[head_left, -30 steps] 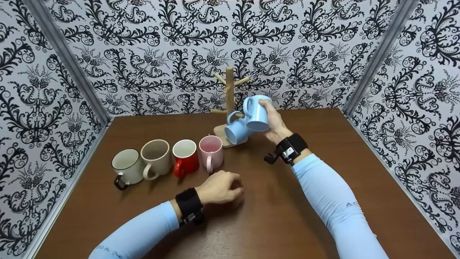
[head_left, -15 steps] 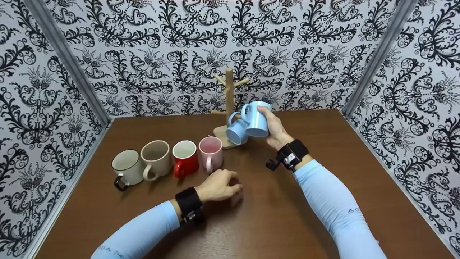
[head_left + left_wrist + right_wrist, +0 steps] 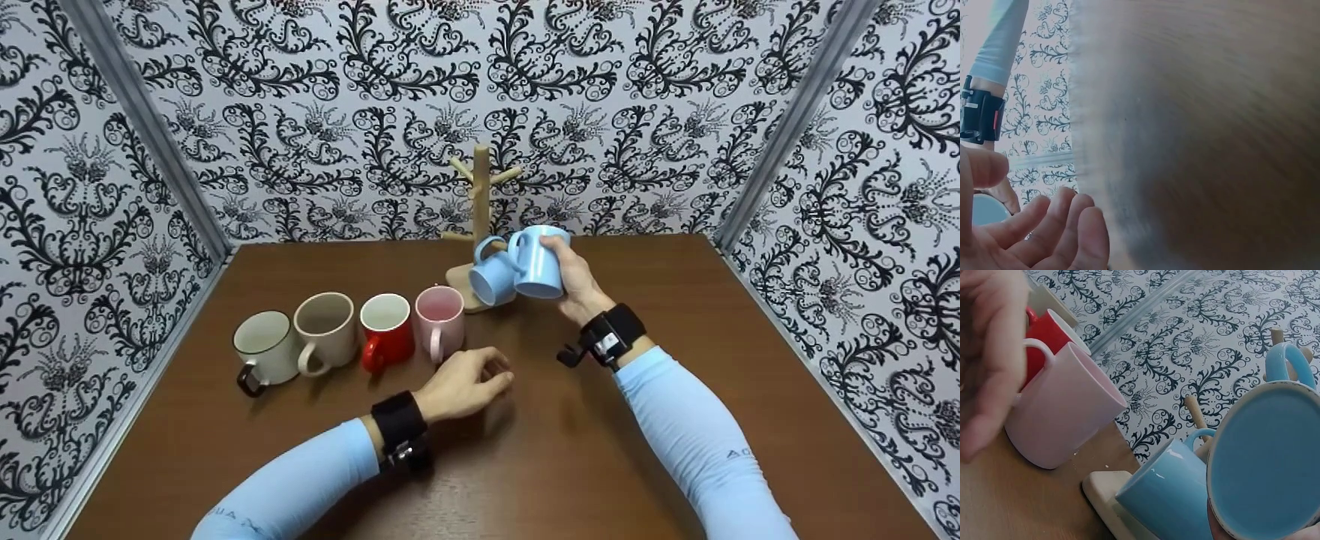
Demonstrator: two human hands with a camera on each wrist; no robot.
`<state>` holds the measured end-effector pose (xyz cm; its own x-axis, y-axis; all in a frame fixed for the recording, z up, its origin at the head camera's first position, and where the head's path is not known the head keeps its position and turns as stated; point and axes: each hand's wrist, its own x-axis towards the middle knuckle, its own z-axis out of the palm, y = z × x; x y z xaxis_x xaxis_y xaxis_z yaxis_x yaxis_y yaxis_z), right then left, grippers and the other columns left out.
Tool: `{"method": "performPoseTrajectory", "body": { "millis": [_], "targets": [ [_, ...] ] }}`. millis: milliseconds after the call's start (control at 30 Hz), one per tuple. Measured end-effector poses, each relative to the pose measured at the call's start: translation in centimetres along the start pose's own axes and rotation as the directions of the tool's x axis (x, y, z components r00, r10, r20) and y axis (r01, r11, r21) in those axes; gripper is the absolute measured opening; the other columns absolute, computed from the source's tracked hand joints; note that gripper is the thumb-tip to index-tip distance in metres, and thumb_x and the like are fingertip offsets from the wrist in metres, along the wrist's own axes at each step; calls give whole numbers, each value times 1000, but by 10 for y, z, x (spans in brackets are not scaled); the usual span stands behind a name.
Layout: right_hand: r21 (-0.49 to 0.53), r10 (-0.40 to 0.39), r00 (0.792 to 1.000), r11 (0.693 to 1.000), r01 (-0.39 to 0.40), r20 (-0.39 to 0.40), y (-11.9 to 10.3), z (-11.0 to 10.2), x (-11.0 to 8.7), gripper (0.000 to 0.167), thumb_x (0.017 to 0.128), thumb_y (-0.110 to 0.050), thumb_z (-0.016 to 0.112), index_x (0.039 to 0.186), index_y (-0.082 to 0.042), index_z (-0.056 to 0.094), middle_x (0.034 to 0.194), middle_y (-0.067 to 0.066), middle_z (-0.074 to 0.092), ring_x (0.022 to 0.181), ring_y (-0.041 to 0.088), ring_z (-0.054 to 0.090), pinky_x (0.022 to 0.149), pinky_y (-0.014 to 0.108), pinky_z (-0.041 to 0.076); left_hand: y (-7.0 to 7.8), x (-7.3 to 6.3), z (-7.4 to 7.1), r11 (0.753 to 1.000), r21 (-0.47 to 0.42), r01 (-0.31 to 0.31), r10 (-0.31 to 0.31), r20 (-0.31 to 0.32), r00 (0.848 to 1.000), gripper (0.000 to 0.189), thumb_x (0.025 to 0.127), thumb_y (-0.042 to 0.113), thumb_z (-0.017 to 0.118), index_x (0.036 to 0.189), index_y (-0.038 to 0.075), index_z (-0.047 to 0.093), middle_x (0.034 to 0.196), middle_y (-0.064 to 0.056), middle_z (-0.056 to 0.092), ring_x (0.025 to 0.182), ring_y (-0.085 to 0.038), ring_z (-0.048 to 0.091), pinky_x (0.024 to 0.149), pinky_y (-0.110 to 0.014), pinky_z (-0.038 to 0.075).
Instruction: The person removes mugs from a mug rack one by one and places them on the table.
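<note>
My right hand [image 3: 579, 283] grips a light blue mug [image 3: 541, 262] by its body, with the handle turned left toward the wooden mug tree [image 3: 481, 187]. In the right wrist view this mug's flat base [image 3: 1266, 461] faces the camera. A second light blue mug [image 3: 493, 279] hangs tilted at a low peg of the tree, directly left of the held one, and the two overlap in the head view. My left hand [image 3: 466, 382] is low over the table, fingers loosely bent and holding nothing. Just beyond it stands a pink mug [image 3: 441, 319].
Left of the pink mug, a red mug [image 3: 388, 334], a beige mug [image 3: 328, 330] and a white mug with a black handle [image 3: 268, 349] stand upright in a row on the brown table [image 3: 570, 465]. A patterned wall [image 3: 645, 135] closes off the back.
My right hand has lowered the light blue mug beside the hanging one. The left hand has hardly moved, and the row of mugs stands as before.
</note>
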<state>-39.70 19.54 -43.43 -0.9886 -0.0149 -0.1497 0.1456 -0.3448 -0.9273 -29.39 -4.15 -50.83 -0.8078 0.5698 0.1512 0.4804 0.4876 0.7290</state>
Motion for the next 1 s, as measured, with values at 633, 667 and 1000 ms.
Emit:
{"method": "performPoseTrajectory", "body": {
  "millis": [633,667,1000],
  "targets": [
    [-84,-56,998,995,57,6,15,-10,-9,43,101,-32,63,136,-9,62,102,-1,76,89,15,75,78,30,65,8,2,-1,987,-161,28,-35,-43,998,35,110,31,65,131,5,74,109,-14,85,85,-31,82,87,-34,63],
    [-88,-64,998,994,64,2,16,-12,-9,43,100,-32,63,137,-8,62,102,-1,76,90,15,75,79,29,65,8,2,-1,985,-169,30,-38,-44,998,35,111,31,65,132,4,73,109,-15,85,85,-30,82,86,-34,62],
    [-140,-125,992,982,128,29,31,-19,-19,46,98,-28,62,139,-7,59,99,-3,75,89,13,73,81,27,62,13,4,-2,984,-175,21,-37,-85,996,44,115,38,59,144,5,66,121,-16,81,89,-25,80,87,-36,64]
  ]
}}
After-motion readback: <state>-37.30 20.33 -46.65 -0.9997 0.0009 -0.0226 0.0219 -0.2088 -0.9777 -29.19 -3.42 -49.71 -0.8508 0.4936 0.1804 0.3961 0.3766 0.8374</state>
